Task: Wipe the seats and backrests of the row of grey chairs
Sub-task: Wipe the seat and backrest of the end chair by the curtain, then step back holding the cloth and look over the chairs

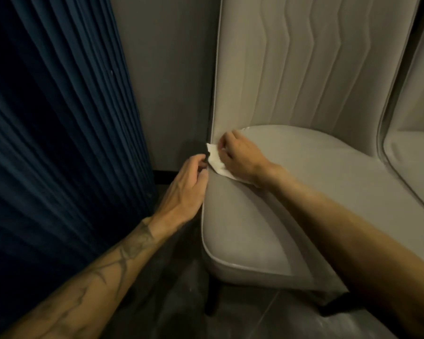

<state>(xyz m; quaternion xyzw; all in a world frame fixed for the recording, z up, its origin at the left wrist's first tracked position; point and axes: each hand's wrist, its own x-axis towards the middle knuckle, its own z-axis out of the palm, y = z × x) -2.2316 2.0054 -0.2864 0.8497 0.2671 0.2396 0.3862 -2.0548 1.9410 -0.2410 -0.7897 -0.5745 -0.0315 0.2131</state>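
Pressing a white cloth [216, 159] onto the rear left corner of the seat [267, 196], the right hand [241, 159] has its fingers curled over the cloth and grips it. Against the seat's left edge, the left hand [185, 185] has curled fingers, tips just beside the cloth; can't tell if they pinch it. The backrest [304, 69] rises from the seat's rear, with zigzag seams. A second grey chair [416, 155] stands just right of the seat. Left of the seat: grey wall [167, 81], then blue pleated curtain [47, 118]. A dark leg [212, 299] stands under the seat's front left corner on a glossy floor [171, 289].
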